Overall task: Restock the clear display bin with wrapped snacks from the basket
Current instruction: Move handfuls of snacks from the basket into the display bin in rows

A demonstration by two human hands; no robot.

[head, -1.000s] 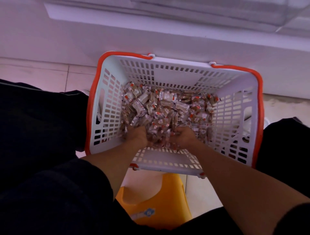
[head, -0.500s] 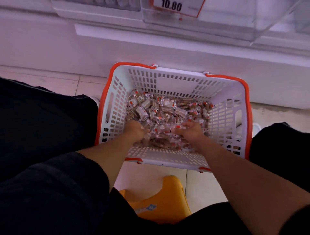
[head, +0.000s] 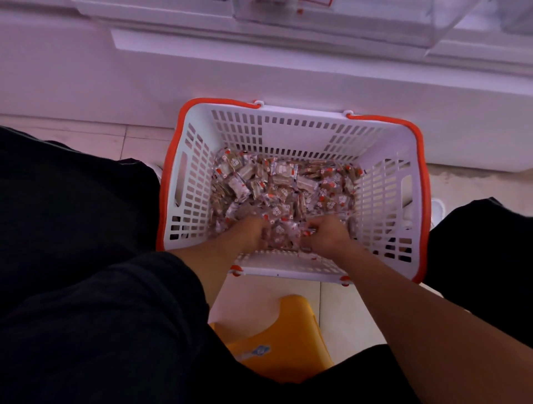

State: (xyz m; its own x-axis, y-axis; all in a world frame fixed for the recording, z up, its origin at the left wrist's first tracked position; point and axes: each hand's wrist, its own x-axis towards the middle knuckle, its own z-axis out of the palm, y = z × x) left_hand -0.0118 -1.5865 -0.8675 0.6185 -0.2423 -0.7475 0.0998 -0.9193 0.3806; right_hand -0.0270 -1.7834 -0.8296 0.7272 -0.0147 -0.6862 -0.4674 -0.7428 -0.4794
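Both hands are down in the white basket [head: 291, 135], w/ orange rim, which sits on the tiled floor [head: 86, 138] right in front of the white shelf base [head: 259, 72].

Left hand [head: 249, 235]: fingers curled down into the near part of the pile of wrapped snacks [head: 284, 187], grip narrow, closed round a clump of packets. Fingertips are buried, so exact no. of packets can't be told.

Right hand [head: 324, 235]: same posture, knuckles up, fingers curled in and pinching packets at the near-centre of the pile. Grip narrow too. Some wrappers bunch up between the two hands, which are near each other but apart.

Snacks: small clear wrappers w/ brown contents and red-white print, heaped across the basket bottom, thicker toward the far and left side. All seen snacks are in the basket.

Clear display bin [head: 360, 20]: up on the shelf at the top edge, only its lower front wall in view, blurred. Contents can't be told. A bit of a price tag [head: 315, 3] w/ red border shows at the very top, text cut off.

Person wears dark clothes, legs either side of the basket. Yellow plastic stool [head: 277, 340] below, between the legs, near the basket's near wall.
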